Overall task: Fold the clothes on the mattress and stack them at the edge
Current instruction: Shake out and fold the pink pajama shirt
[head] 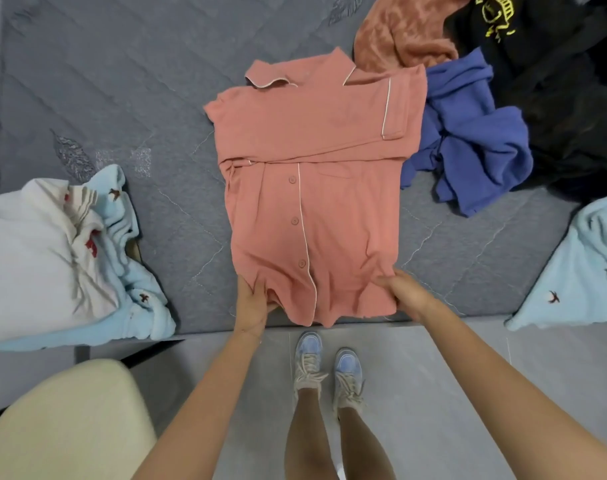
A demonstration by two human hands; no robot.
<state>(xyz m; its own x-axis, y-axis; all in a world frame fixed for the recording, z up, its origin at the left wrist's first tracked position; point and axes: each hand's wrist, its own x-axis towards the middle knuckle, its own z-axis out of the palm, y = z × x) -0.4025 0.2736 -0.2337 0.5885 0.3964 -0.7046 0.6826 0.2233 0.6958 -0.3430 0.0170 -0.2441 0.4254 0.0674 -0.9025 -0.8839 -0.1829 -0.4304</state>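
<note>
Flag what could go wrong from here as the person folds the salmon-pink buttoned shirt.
Both the left hand and right hand pinch the hem of the salmon-pink buttoned shirt with white piping; lifting it may shake loose the sleeve folded across the chest.
The shirt's far right edge touches the crumpled blue garment, which might get caught in the fold.
The hem hangs at the edge of the grey quilted mattress, so it might slip floorward if released.

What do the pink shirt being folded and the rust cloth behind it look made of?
The pink shirt: likely a matte cotton-like knit, judging by soft creases. The rust cloth: plush, perhaps velvet or fleece, from its mottled sheen.
</note>
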